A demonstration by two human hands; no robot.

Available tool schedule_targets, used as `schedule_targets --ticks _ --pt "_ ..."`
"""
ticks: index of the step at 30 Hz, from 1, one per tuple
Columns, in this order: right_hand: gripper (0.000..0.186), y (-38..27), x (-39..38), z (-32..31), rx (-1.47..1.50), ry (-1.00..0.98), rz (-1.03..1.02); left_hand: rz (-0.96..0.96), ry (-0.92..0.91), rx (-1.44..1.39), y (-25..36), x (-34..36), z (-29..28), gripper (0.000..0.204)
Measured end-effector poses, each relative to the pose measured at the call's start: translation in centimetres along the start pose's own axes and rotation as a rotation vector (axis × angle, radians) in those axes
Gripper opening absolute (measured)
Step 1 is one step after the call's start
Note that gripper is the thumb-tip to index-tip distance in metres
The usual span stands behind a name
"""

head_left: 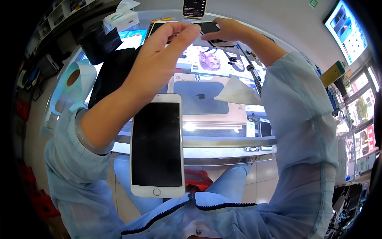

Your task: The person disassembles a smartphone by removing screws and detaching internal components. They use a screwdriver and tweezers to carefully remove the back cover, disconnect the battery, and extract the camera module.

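At the far side of the counter, my right hand [227, 30] is closed around the edge of a white-framed smartphone [209, 28] with a dark screen. My left hand [162, 47] is raised just left of it, thumb and fingertips pressed together; anything between them is too small to make out. Behind that hand, partly hidden, lies another pale-edged phone [160, 24]. A large white smartphone [156, 143] with a round home button and black screen appears close up, below my left wrist, in front of the counter's near edge. Its support cannot be seen.
A flat box with a tablet picture [201, 96] bears a crumpled white tissue [238, 92]. To the left are a tape roll [75, 81], a black sheet [113, 73], a black bag [99, 44] and a tissue box [121, 19]. A lit phone [194, 8] stands at the back.
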State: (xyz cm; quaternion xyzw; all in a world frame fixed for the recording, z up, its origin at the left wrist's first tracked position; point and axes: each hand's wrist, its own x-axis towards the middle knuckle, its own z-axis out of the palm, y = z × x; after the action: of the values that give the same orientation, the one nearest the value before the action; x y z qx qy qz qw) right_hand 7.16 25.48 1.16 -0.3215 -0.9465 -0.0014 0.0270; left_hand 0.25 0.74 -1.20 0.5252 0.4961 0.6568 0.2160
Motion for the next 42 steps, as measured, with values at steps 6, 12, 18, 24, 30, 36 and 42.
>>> schedule_targets --ticks 6,12,18,24,30,36,42 --pt "0.066 -0.3 1.2 0.6 0.012 0.152 -0.019 -0.034 -0.044 0.031 -0.5 0.0 -0.3 0.040" --pt "0.043 -0.3 -0.9 -2.3 0.511 0.115 0.150 0.136 0.016 0.137 -1.7 0.9 -0.5 0.062" --pt "0.062 -2.2 -11.4 -5.3 0.597 0.126 -0.157 0.340 0.097 0.455 -1.1 -0.1 0.1 0.061" --pt "0.056 -4.1 -24.6 -4.0 0.475 0.201 -0.299 0.313 -0.396 0.593 1.0 -3.5 0.4 0.080" --pt "0.053 -4.6 -29.3 -1.9 0.367 0.191 -0.300 0.182 -0.655 0.695 2.6 -3.6 0.8 0.055" --pt "0.060 -5.7 -30.0 -1.9 0.380 0.090 -0.297 0.288 -0.651 0.715 2.5 -3.0 0.4 0.054" --pt "0.059 -5.7 -30.6 -3.6 0.405 -0.131 -0.414 0.294 -0.718 0.650 1.9 -2.0 -0.5 0.056"
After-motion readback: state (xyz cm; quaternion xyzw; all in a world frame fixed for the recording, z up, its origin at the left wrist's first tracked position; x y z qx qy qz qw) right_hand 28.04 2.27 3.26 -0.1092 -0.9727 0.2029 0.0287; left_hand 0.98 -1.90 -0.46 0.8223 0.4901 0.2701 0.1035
